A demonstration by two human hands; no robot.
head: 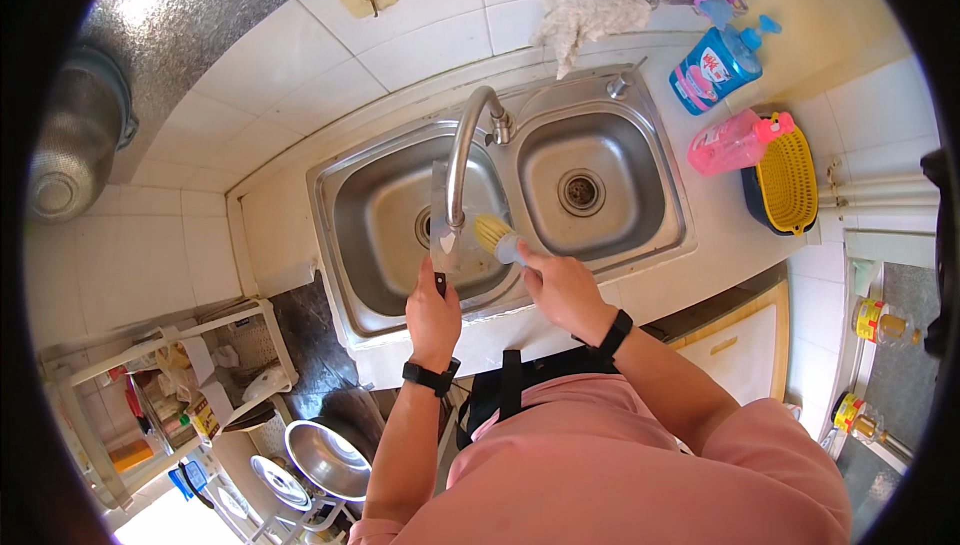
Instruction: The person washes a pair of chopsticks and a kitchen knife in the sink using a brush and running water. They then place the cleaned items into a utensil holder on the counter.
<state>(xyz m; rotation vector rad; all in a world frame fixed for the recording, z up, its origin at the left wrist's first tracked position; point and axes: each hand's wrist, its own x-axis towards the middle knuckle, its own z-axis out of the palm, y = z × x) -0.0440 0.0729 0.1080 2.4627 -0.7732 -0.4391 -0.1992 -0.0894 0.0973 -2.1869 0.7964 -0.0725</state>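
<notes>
My left hand (pixel 433 316) grips the black handle of a wide-bladed kitchen knife (pixel 442 248) over the left basin of a stainless steel double sink (pixel 352 245). The blade stands up from my fist, partly hidden behind the curved metal faucet (pixel 459 155), whose spout end is over it. Water seems to run on the blade. In my right hand (pixel 566 290) is a brush (pixel 495 236) with yellowish bristles and a pale grip. Its bristles are just right of the blade; whether they touch it I cannot tell.
Blue (pixel 716 68) and pink (pixel 739 141) pump bottles stand right of the sink, beside a yellow basket (pixel 787 177). Cloths (pixel 589 1) hang on the back wall. A storage rack (pixel 180 335) and a metal bowl (pixel 330 459) are at the lower left. An ajar cabinet door (pixel 739 353) is below the counter.
</notes>
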